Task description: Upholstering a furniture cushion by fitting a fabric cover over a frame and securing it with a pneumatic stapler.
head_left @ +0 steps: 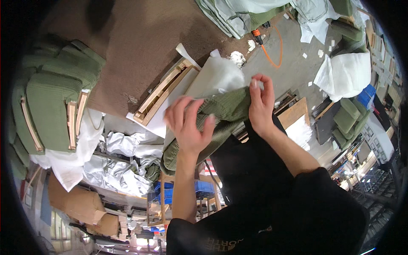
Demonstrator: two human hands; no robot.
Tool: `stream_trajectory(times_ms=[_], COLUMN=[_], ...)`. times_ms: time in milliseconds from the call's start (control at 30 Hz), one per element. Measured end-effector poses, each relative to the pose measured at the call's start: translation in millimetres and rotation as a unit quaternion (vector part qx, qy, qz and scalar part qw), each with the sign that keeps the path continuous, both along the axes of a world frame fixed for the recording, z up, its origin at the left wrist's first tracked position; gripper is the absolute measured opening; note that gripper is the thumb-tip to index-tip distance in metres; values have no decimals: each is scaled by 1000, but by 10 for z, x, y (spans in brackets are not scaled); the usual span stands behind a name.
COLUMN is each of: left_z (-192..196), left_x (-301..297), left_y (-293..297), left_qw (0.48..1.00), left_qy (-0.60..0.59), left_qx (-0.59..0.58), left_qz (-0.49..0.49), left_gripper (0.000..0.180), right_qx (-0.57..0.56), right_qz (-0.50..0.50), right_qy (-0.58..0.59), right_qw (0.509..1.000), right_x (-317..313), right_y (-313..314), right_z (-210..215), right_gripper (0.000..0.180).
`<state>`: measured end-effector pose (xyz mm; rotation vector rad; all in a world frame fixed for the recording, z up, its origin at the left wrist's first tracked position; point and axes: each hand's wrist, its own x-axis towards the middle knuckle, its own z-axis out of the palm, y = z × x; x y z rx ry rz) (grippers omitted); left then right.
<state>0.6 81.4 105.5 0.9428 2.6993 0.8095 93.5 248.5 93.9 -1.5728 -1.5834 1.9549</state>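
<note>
A green ribbed fabric cover (227, 108) lies bunched in front of me over a white padded piece (216, 76). My left hand (189, 127) is over the near left part of the cover, with fingers bent and spread and thumb apart. Slight blur softens its fingertips. At the cover's far right edge is my right hand (261, 104), its thumb and fingers raised and a little apart. The fabric meets the thumb side of this hand; no firm grip on it shows. The cover's lower end hangs down beside my left forearm.
A wooden frame (163, 91) lies beyond my left hand on the brown surface (136, 42). Green upholstered pieces (51, 102) with wooden slats are stacked at left. Crumpled silver sheeting (114, 170) lies nearer. An orange cable (280, 51) loops on the floor at far right.
</note>
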Motion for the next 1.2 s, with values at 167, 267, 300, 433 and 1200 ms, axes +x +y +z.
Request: stream_trajectory(times_ms=[167,267,300,433,1200], left_z=[37,34,64,-76,-581], left_x=[-255,-358,-412,-453,-550], left_y=[690,958,1030,1172,929], left_qw=[960,936,923,894,823], left_qy=[-277,-337,-361,-427,-549], left_qx=[-45,-98,-124,-129,-13], left_qz=[-19,-23,-43,-35,143], left_gripper=[30,26,26,27,23], right_qx=[63,89,71,33,-32], right_qz=[11,-12,-46,-52,439], right_qy=[26,25,47,32,-63], right_qw=[998,996,995,998,896], right_x=[-172,-274,-319,-313,-912], right_y=[206,262,288,392,697], right_z=[-528,-720,-758,-830,-1068], right_gripper=[18,20,21,22,27])
